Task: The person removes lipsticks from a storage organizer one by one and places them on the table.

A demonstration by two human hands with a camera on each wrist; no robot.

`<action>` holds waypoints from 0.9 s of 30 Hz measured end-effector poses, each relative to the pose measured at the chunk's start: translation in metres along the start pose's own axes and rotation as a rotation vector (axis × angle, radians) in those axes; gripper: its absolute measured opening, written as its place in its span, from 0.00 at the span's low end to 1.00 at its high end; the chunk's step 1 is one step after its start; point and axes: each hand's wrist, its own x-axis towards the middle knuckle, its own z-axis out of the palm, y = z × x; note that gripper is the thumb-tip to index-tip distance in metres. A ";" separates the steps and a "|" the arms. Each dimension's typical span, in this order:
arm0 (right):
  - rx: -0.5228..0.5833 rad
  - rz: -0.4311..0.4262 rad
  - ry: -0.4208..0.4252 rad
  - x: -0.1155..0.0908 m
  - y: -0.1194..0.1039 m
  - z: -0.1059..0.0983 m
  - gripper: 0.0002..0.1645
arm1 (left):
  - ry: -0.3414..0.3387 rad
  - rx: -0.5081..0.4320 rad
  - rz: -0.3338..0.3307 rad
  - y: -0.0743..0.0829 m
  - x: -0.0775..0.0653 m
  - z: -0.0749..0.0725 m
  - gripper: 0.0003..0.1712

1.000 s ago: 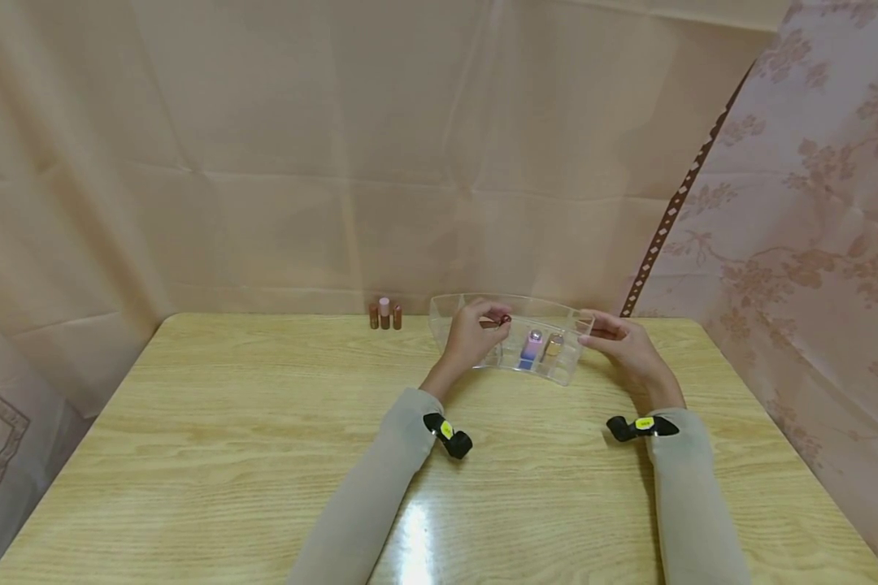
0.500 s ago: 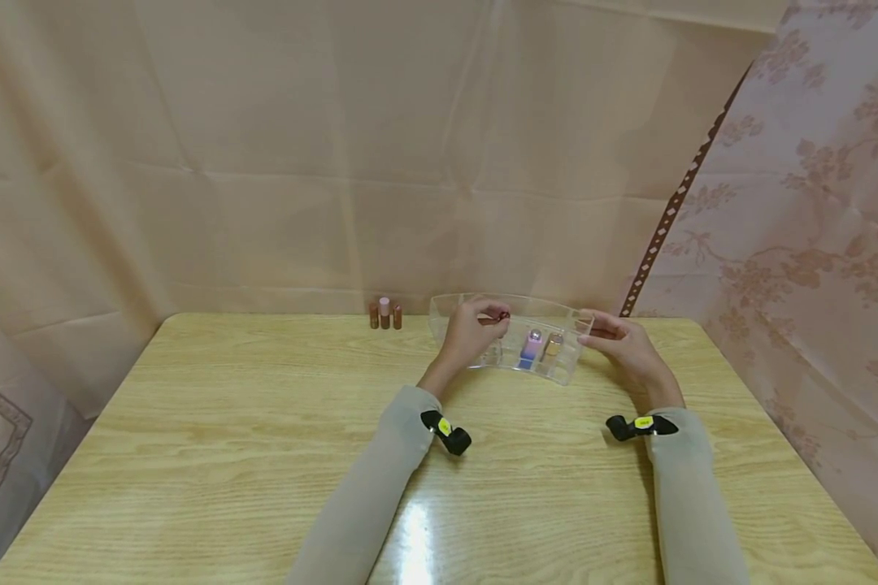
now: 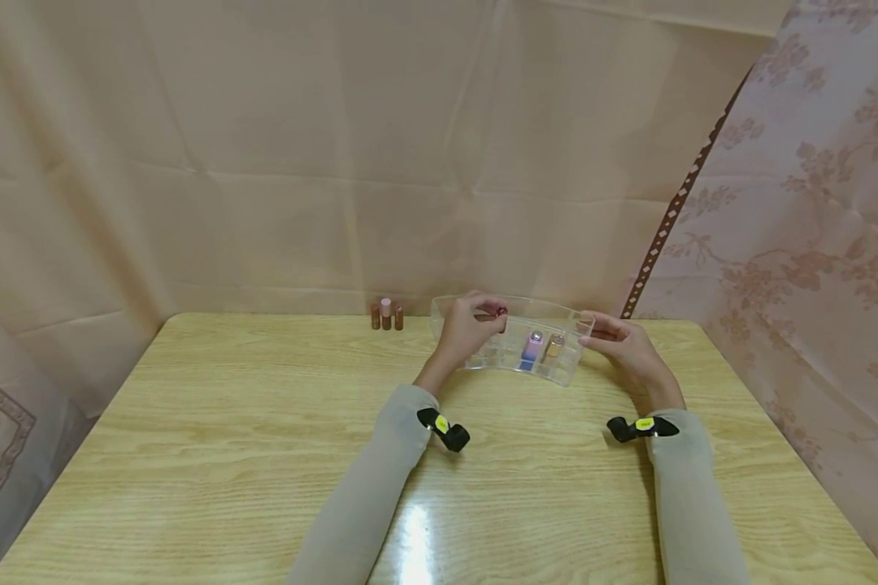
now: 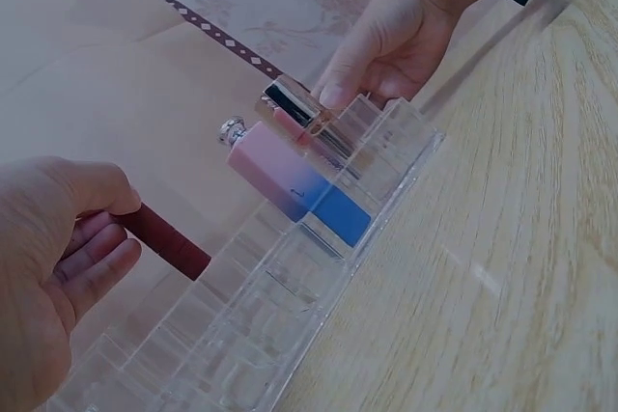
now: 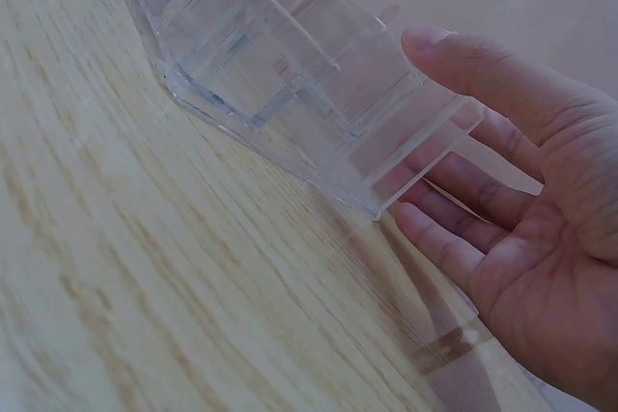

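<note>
Pinching the red tube (image 4: 172, 243) by its upper end, your left hand (image 3: 467, 329) holds it over the rack (image 4: 290, 287), likely keeping its lower end free, while your right hand (image 3: 632, 348) grips the rack's end, seemingly for steadiness.

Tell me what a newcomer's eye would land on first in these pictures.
Probably the pink-and-blue tube, set in the clear rack beside a gold one. Next comes the dark red tube pinched in the left grip, to the left of those two. Then come three brownish tubes standing at the far edge of the table, left of the rack.
</note>
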 end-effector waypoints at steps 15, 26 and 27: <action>-0.039 0.022 0.001 0.001 0.001 -0.001 0.36 | 0.032 -0.018 0.009 0.008 0.003 -0.007 0.10; -0.123 0.030 0.019 -0.002 -0.002 -0.002 0.34 | 0.032 -0.048 -0.017 0.009 0.005 -0.019 0.11; -0.116 0.028 0.018 -0.002 -0.002 -0.002 0.34 | 0.034 -0.050 -0.021 0.009 0.005 -0.020 0.11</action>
